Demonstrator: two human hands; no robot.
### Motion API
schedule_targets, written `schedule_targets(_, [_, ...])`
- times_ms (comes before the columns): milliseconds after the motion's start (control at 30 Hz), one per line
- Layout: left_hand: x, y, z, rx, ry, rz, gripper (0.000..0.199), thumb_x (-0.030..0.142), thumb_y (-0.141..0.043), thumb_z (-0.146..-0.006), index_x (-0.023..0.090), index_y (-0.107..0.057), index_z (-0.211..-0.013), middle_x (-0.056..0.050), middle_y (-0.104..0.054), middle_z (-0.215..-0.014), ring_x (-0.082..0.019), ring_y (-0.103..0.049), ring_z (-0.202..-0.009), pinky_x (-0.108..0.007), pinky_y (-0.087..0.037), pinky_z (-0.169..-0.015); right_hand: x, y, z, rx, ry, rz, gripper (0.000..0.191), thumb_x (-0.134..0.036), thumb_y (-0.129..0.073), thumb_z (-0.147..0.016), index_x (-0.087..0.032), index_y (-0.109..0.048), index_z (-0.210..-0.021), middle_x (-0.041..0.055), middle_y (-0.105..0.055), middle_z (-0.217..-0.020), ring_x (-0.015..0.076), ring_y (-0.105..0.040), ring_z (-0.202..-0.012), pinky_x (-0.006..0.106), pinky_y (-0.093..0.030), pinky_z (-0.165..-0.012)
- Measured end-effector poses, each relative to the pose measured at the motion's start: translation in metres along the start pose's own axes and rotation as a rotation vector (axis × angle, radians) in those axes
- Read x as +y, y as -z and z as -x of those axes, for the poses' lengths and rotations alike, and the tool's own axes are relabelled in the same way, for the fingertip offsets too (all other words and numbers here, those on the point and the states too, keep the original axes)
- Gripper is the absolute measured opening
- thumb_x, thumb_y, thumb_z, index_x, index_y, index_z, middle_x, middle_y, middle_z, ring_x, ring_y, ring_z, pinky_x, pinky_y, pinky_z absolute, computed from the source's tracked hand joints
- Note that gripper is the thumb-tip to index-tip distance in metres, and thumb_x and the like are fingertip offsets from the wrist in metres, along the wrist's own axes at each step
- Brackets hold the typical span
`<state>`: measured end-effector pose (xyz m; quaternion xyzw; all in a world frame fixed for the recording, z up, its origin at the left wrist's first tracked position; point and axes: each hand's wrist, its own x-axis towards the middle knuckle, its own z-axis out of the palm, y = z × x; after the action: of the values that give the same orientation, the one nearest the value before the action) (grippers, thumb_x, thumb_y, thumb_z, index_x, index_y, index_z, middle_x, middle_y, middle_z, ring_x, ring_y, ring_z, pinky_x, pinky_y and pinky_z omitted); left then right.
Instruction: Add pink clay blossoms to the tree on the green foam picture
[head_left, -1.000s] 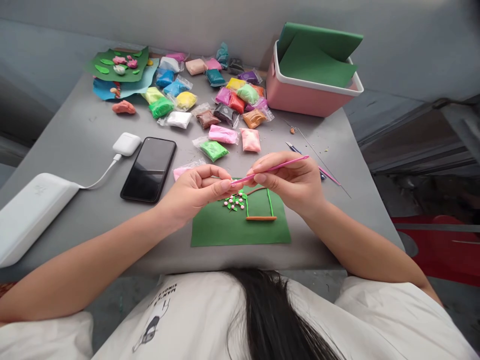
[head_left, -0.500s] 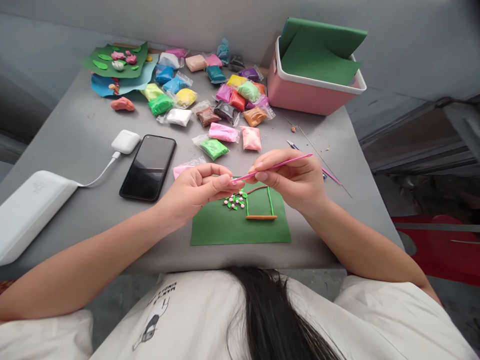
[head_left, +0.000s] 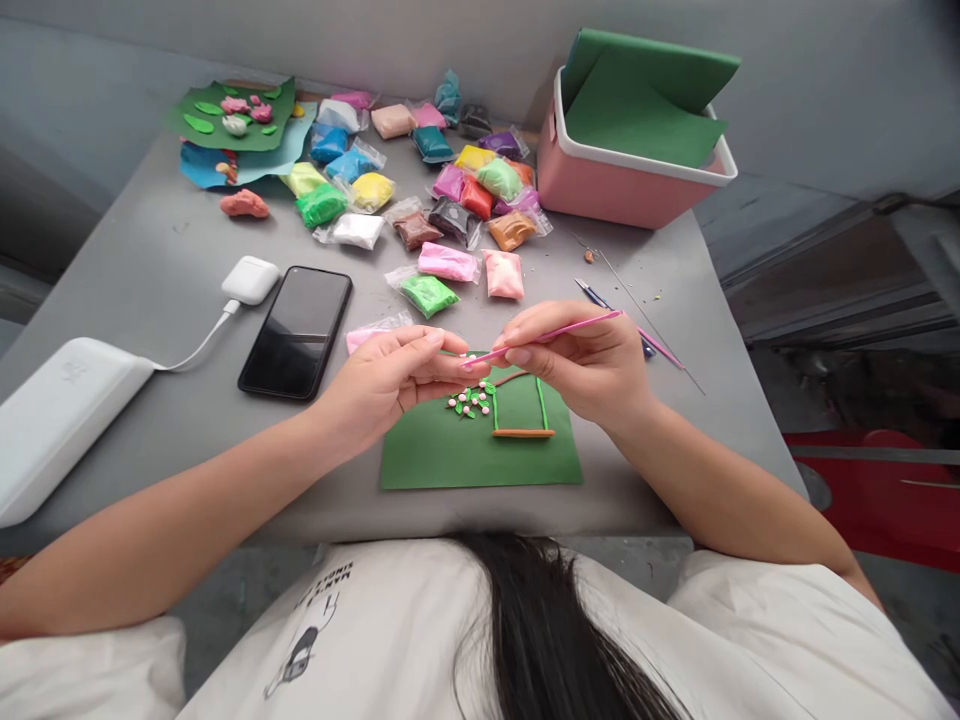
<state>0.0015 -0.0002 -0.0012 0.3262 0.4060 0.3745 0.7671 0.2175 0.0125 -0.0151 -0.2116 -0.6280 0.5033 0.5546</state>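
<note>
My right hand [head_left: 581, 355] pinches a thin pink clay modelling tool [head_left: 581, 325], which slants down to the left. The tool's tip reaches the fingertips of my left hand [head_left: 394, 372]. Those fingers are held together, with the thumb above them; a tiny pale pink bit seems to be at the tips, too small to make out. Below both hands lies a green sheet [head_left: 450, 460]. On it are a clay sprig of green leaves and pale pink balls [head_left: 469, 402] and a frame with green sides and an orange-brown bottom bar [head_left: 523, 434]. My hands partly cover the sheet's upper part.
Several bagged clay packets [head_left: 427, 295] spread over the table's back half. A phone [head_left: 296, 335], white case [head_left: 250, 280] and power bank [head_left: 71, 420] lie left. At back right stands a pink box [head_left: 615, 185] with green sheets. Thin tools [head_left: 660, 348] lie right; finished clay pictures [head_left: 247, 125], back left.
My left thumb has drawn back a little from the tool's tip, and the left fingers have straightened. The pink tool has shifted slightly left in my right hand.
</note>
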Motion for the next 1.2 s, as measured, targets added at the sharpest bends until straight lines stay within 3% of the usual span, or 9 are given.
schedule_targets(167, [-0.001,0.001,0.0,-0.01,-0.005,-0.01,0.019,0.036,-0.079,-0.092,0.017,-0.078,-0.087,-0.009,-0.085,-0.081,-0.029,-0.084,-0.098,-0.047,-0.062,-0.106,-0.002,0.0,0.0,0.023,-0.013,0.052,0.028,-0.003,-0.083,-0.084,-0.027,-0.087,-0.098,-0.0005,-0.083,-0.087,0.0122,-0.079,-0.081,0.023,-0.07,-0.072])
schedule_targets(567, [0.0,0.0,0.0,-0.005,-0.016,-0.006,0.018,0.031,-0.072,-0.096,0.017,-0.078,-0.086,-0.007,-0.084,-0.078,-0.025,-0.085,-0.093,-0.04,-0.065,-0.1,-0.007,0.002,0.0,0.06,-0.068,0.193,0.005,-0.027,-0.088,-0.086,-0.027,-0.084,-0.089,0.0015,-0.08,-0.084,0.0166,-0.077,-0.077,0.031,-0.07,-0.067])
schedule_targets(800, [-0.001,0.002,-0.002,-0.016,0.01,-0.027,0.018,0.035,-0.074,-0.095,0.018,-0.077,-0.089,-0.009,-0.086,-0.086,-0.026,-0.084,-0.097,-0.043,-0.062,-0.104,-0.008,0.001,-0.001,0.064,-0.042,0.197,0.006,-0.027,-0.089,-0.085,-0.026,-0.083,-0.087,0.0016,-0.08,-0.081,0.0162,-0.077,-0.075,0.03,-0.07,-0.066])
schedule_targets(933, [-0.002,0.001,-0.003,0.014,0.013,-0.05,0.02,0.036,-0.078,-0.091,0.017,-0.075,-0.09,-0.01,-0.086,-0.089,-0.027,-0.083,-0.099,-0.044,-0.061,-0.105,-0.013,-0.001,-0.003,0.125,-0.104,0.205,0.021,-0.041,-0.093,-0.081,-0.026,-0.078,-0.086,0.0002,-0.077,-0.079,0.0161,-0.076,-0.071,0.033,-0.07,-0.067])
schedule_targets(1067, [0.0,0.0,-0.003,0.094,-0.091,-0.115,0.018,0.035,-0.076,-0.091,0.018,-0.071,-0.088,-0.007,-0.085,-0.088,-0.025,-0.082,-0.102,-0.038,-0.061,-0.098,-0.021,-0.001,-0.007,0.19,-0.102,0.233,0.032,-0.045,-0.095,-0.077,-0.027,-0.069,-0.082,-0.002,-0.075,-0.079,0.015,-0.075,-0.072,0.033,-0.069,-0.069])
schedule_targets(1200, [-0.002,0.003,-0.007,0.181,-0.247,-0.167,0.013,0.03,-0.072,-0.093,0.02,-0.065,-0.088,-0.004,-0.085,-0.092,-0.02,-0.08,-0.104,-0.033,-0.058,-0.097,-0.028,0.0,-0.01,0.192,-0.103,0.267,0.029,-0.041,-0.094,-0.079,-0.026,-0.07,-0.08,-0.0011,-0.077,-0.082,0.0148,-0.075,-0.074,0.033,-0.066,-0.069])
